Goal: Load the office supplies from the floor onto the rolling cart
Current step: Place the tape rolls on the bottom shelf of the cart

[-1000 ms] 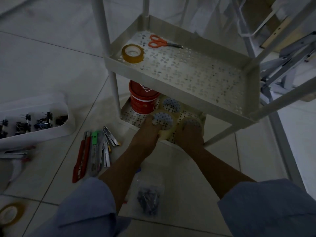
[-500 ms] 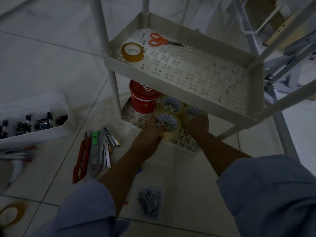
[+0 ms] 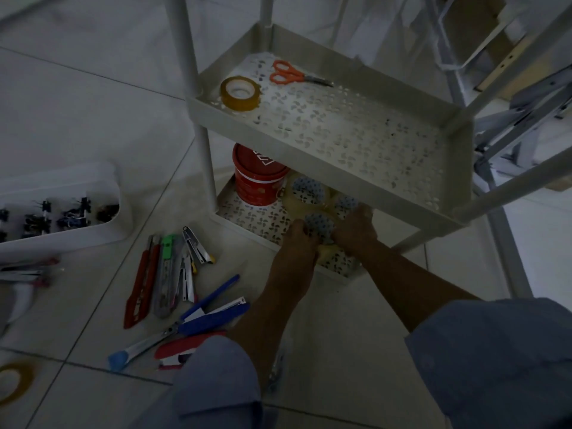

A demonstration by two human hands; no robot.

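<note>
Left hand [image 3: 298,243] and right hand [image 3: 356,232] both grip a tape roll [image 3: 318,225] at the lower shelf's [image 3: 247,215] near edge. Cutters [image 3: 148,274] and staplers [image 3: 213,311] lie unloaded on the floor [image 3: 77,119].

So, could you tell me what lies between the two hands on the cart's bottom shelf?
A clear tape roll lies between the left hand and the right hand, on the bottom shelf; the head view shows it.

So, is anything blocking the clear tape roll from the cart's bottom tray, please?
Nothing visible does. The left hand and right hand hold the clear tape roll at the front of the white perforated bottom tray; two more rolls lie behind, a red tub leftward.
</note>
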